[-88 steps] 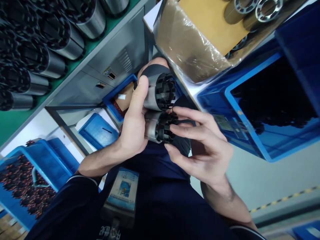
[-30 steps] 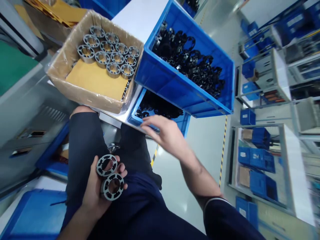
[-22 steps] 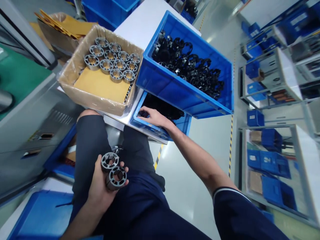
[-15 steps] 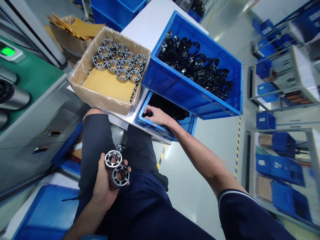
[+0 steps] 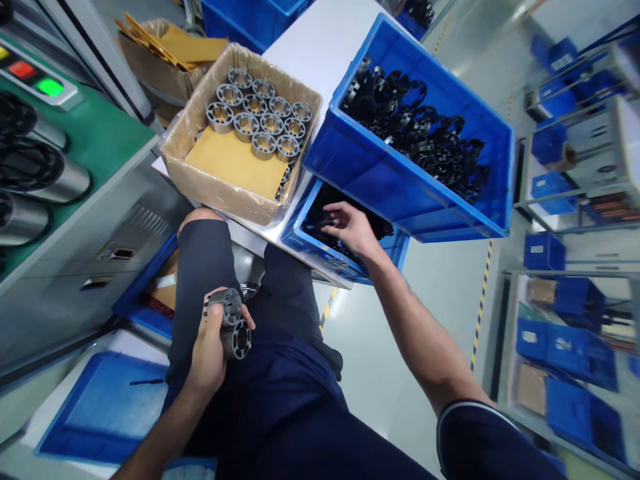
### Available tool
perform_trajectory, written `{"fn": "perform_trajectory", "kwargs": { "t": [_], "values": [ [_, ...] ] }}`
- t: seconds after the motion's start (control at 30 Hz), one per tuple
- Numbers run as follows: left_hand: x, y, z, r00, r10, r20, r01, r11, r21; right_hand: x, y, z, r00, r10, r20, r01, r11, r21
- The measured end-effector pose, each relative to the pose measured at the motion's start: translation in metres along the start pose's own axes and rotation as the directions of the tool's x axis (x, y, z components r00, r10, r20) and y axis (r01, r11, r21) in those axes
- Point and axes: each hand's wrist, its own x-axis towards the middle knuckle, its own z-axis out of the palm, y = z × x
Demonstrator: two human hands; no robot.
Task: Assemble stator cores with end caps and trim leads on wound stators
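Two silver slotted metal rings, which look like motor stator cores point(image 5: 231, 308), sit side by side in my left hand point(image 5: 209, 353), its fingers and thumb closed round them above my lap. They are tilted so their slotted ends face right. My right hand point(image 5: 354, 232) is over the lower blue bin point(image 5: 296, 233), thumb and fingers apart, with no part that I can make out between them. Dark plastic-looking parts point(image 5: 320, 203) lie in that bin, hard to tell apart. Nearby, a cardboard box point(image 5: 235, 203) lined with clear film holds several similar metal rings point(image 5: 246, 125) on a brown paper sheet point(image 5: 233, 163).
A large blue crate point(image 5: 400, 193) full of black ring-shaped parts overhangs the lower bin. Left is a green-topped bench point(image 5: 117, 143) with metal cylinders point(image 5: 65, 177) and a lit indicator point(image 5: 50, 87). A blue tray point(image 5: 100, 407) lies lower left; shelving with blue bins point(image 5: 580, 347) stands right.
My right hand has lifted and moved right within the lower bin, its fingers spreading. My left hand has turned the two rings onto their sides. The view has shifted slightly left.
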Motion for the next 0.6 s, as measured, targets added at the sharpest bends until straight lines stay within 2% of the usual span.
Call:
{"fn": "perform_trajectory", "kwargs": {
  "t": [0.07,0.13,0.17,0.3,0.37,0.43,0.5,0.6],
  "values": [
    [0.002,0.000,-0.004,0.975,0.198,0.101,-0.205,0.977,0.059,-0.020,-0.020,-0.004,0.989,-0.036,-0.142,0.043,0.998,0.051],
    [0.000,0.002,-0.002,0.910,0.358,0.207,-0.381,0.921,0.081,-0.048,-0.048,0.007,0.972,-0.080,-0.221,0.106,0.989,0.105],
    [-0.003,0.003,0.001,0.881,0.411,0.234,-0.437,0.897,0.072,-0.064,-0.065,0.017,0.965,-0.113,-0.239,0.147,0.980,0.131],
    [-0.018,0.012,0.021,0.762,0.589,0.267,-0.621,0.782,0.048,-0.122,-0.134,0.079,0.888,-0.349,-0.299,0.420,0.880,0.220],
    [-0.025,0.017,0.028,0.700,0.652,0.292,-0.696,0.713,0.077,-0.138,-0.158,0.104,0.876,-0.397,-0.273,0.468,0.837,0.283],
    [-0.032,0.022,0.030,0.676,0.671,0.303,-0.724,0.682,0.104,-0.144,-0.170,0.117,0.871,-0.443,-0.213,0.491,0.801,0.342],
    [-0.036,0.027,0.031,0.659,0.689,0.302,-0.742,0.662,0.109,-0.144,-0.172,0.119,0.848,-0.508,-0.150,0.525,0.769,0.364],
    [-0.038,0.029,0.030,0.619,0.746,0.246,-0.782,0.614,0.106,-0.141,-0.168,0.111,0.832,-0.549,-0.078,0.542,0.776,0.323]
  ]
}}
